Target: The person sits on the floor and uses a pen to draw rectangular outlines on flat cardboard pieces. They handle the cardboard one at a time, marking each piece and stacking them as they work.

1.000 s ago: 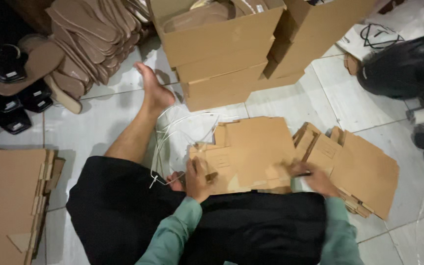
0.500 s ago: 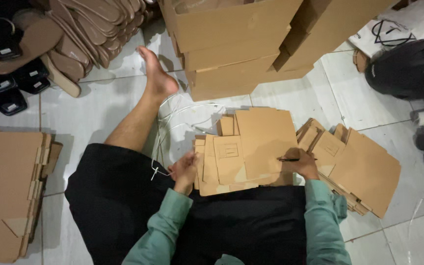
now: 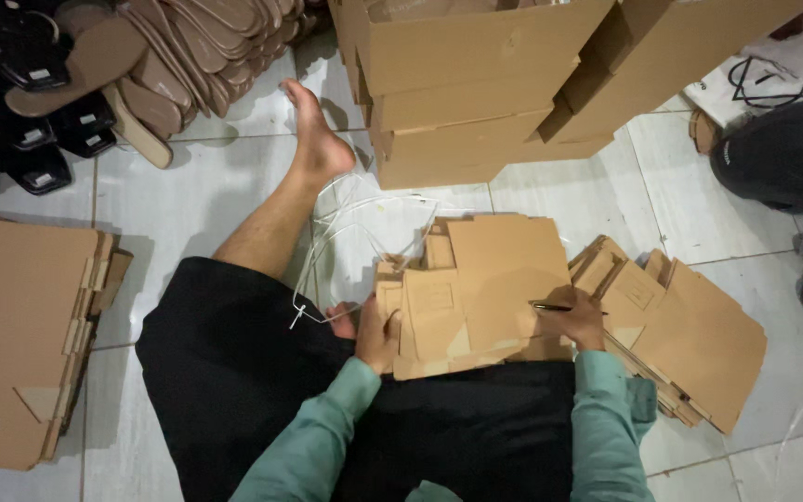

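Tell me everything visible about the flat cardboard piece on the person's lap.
The flat cardboard piece is plain brown, an unfolded box blank with cut flaps and creases, lying flat across the lap over black cloth. The left hand grips its left edge; the right hand, holding a pen, rests at its right edge. More blanks seem stacked beneath it.

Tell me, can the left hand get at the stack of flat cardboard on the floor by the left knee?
Probably yes: the left hand only steadies the cardboard blank on the lap, and nothing stands between it and the flat cardboard stack.
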